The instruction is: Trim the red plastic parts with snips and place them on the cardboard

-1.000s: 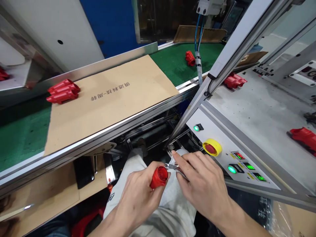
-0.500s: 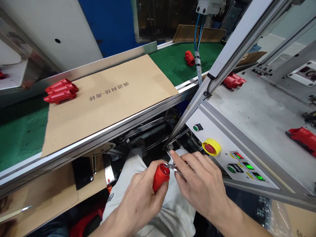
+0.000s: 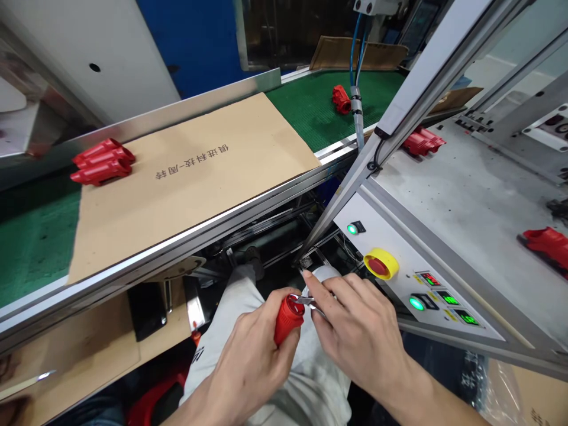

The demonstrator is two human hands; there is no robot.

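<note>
My left hand (image 3: 248,355) is closed round a red plastic part (image 3: 287,318), its round end pointing up and to the right, above my lap. My right hand (image 3: 355,331) pinches a small metal cutter or tweezer (image 3: 310,303), and the tool's tip touches the rim of the red part. Both hands sit low in the view, below the edge of the conveyor.
A green conveyor belt (image 3: 35,236) carries a brown cardboard sheet (image 3: 190,171), a stack of red parts (image 3: 101,163) at its left and a single red part (image 3: 341,98) farther back. On the right, a machine table (image 3: 465,207) holds more red parts (image 3: 421,141) and a control panel with a yellow-and-red stop button (image 3: 380,264).
The cardboard sheet and the red parts on it have drifted left. My hands have stayed over my lap, the tool tip closing onto the red part's rim. The panel's green lamps went dark and relit.
</note>
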